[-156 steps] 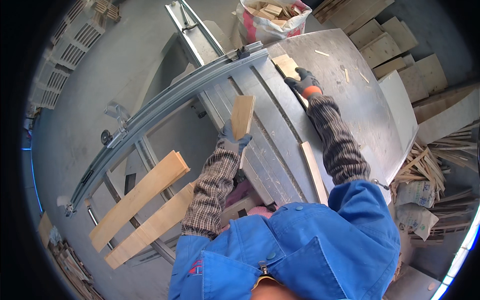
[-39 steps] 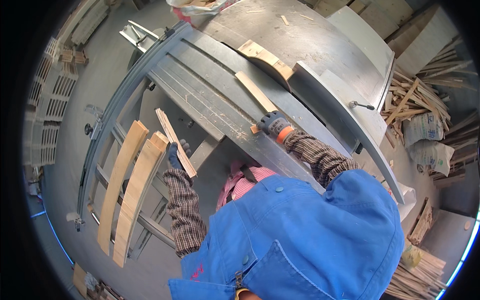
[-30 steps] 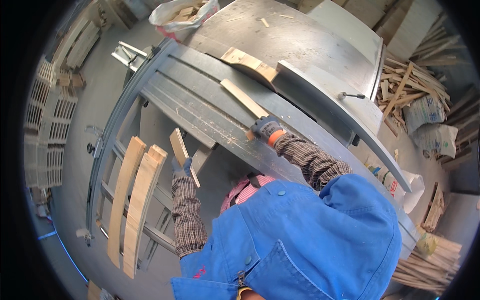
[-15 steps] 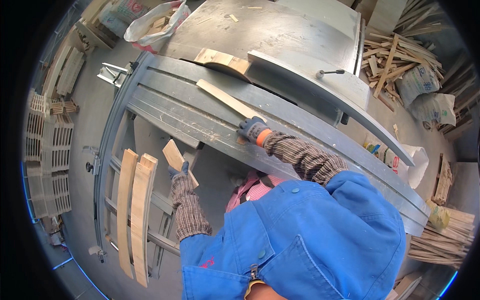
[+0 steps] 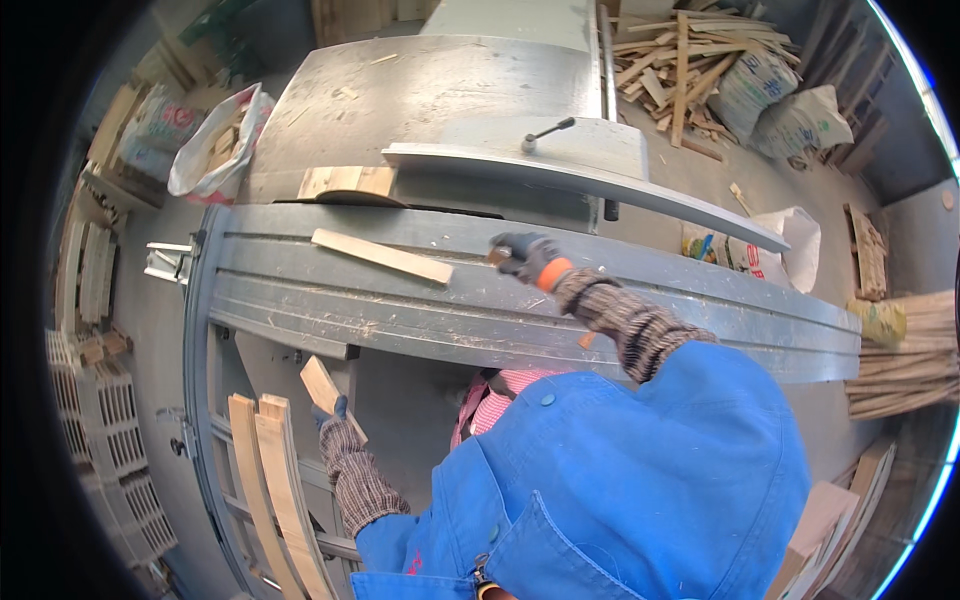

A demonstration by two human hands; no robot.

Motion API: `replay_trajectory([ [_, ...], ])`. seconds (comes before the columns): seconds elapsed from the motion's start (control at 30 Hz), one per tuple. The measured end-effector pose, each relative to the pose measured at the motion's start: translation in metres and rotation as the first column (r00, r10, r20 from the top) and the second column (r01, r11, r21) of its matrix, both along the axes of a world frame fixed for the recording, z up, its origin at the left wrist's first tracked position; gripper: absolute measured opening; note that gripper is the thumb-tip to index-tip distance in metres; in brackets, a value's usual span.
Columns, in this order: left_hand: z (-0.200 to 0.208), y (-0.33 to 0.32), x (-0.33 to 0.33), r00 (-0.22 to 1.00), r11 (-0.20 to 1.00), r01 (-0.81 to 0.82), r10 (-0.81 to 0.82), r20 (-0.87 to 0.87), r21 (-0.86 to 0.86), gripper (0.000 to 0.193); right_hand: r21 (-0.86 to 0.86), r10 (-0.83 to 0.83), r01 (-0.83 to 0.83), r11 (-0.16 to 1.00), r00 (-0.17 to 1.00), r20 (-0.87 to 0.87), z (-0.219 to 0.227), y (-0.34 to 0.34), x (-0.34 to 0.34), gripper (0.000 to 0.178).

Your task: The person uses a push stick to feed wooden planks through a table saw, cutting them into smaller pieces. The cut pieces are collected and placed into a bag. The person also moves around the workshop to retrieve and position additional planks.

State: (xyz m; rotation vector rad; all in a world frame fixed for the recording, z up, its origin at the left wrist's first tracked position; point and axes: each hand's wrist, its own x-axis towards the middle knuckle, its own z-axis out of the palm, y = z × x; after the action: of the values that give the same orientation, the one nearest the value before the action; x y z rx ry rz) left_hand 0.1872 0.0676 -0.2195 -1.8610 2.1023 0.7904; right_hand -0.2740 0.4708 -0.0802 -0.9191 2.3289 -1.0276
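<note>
My left hand point(image 5: 330, 415), in a grey-blue glove, grips a short wooden board point(image 5: 320, 384) beside the machine table's near side. My right hand point(image 5: 525, 260), gloved with an orange cuff, is closed above the grooved metal table point(image 5: 480, 325). A small brown piece of wood point(image 5: 497, 256) seems to be at its fingertips, partly hidden and blurred. To the left of that hand, apart from it, a longer wooden strip point(image 5: 380, 256) lies slanted on the table. A small orange-brown offcut point(image 5: 587, 340) shows beside my right sleeve.
Two long boards point(image 5: 285, 490) rest on the frame at left. A metal fence point(image 5: 560, 172) with a lever crosses behind the table, next to a curved wooden piece point(image 5: 347, 183). Scrap wood point(image 5: 690, 75), sacks point(image 5: 755, 90) and a bag of offcuts point(image 5: 222, 150) stand around.
My right hand has come off the end of the wooden strip and moved right along the table. My left hand still holds the short board. The whole view has shifted and turned.
</note>
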Motion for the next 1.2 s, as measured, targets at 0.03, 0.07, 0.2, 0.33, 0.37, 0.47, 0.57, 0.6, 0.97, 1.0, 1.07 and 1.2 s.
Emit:
replay_trajectory([
  [0.03,0.000,-0.004,0.005,1.000,1.000,0.017,-0.017,0.002,0.010,0.065,0.001,-0.100,0.101,0.995,0.979,0.177,0.008,0.020,-0.007,0.048],
  [0.07,-0.002,-0.011,0.000,0.999,0.998,0.051,-0.052,0.007,0.034,0.063,0.024,-0.215,0.221,0.975,0.912,0.349,0.013,0.045,-0.015,0.050],
  [0.2,-0.020,-0.060,-0.031,0.920,0.917,0.384,-0.390,0.043,0.112,0.054,0.022,-0.379,0.383,0.923,0.900,0.214,0.043,0.153,-0.036,0.045],
  [0.33,-0.089,-0.067,-0.016,0.616,0.397,0.509,-0.787,0.002,-0.764,0.042,-0.065,-0.533,0.531,0.845,0.846,-0.012,0.041,0.247,-0.072,0.042],
  [0.37,-0.087,-0.062,-0.030,0.633,0.445,0.553,-0.774,0.008,-0.704,0.041,-0.087,-0.582,0.577,0.812,0.811,-0.056,0.048,0.269,-0.074,0.042],
  [0.47,-0.068,-0.046,-0.057,0.588,0.457,0.574,-0.807,-0.046,-0.680,0.038,-0.200,-0.740,0.761,0.617,0.648,0.179,0.064,0.325,-0.076,0.044],
  [0.57,-0.045,-0.035,-0.049,0.660,0.439,0.485,-0.751,-0.012,-0.756,0.033,-0.276,-0.718,0.761,0.588,0.647,0.256,0.071,0.341,-0.087,0.045],
  [0.6,-0.037,-0.030,-0.050,0.694,0.425,0.458,-0.720,0.016,-0.781,0.036,-0.180,-0.722,0.779,0.600,0.625,0.298,0.073,0.346,-0.088,0.044],
  [0.97,0.034,0.035,-0.085,0.931,0.858,0.344,-0.366,0.018,-0.382,0.051,-0.292,-0.711,0.842,-0.454,-0.145,0.688,0.124,0.585,-0.112,0.085],
  [1.0,0.027,0.031,-0.088,0.937,0.875,0.331,-0.348,0.017,-0.354,0.054,-0.276,-0.717,0.827,-0.490,-0.202,0.668,0.122,0.591,-0.115,0.083],
  [1.07,0.017,0.021,-0.089,0.952,0.907,0.291,-0.306,-0.003,-0.306,0.061,-0.328,-0.784,0.903,-0.276,-0.014,0.621,0.098,0.573,-0.124,0.063],
  [1.2,0.007,0.000,-0.064,0.982,0.957,0.172,-0.186,-0.037,-0.231,0.076,-0.191,-0.868,0.981,-0.036,0.065,0.493,0.038,0.441,-0.133,0.026],
])
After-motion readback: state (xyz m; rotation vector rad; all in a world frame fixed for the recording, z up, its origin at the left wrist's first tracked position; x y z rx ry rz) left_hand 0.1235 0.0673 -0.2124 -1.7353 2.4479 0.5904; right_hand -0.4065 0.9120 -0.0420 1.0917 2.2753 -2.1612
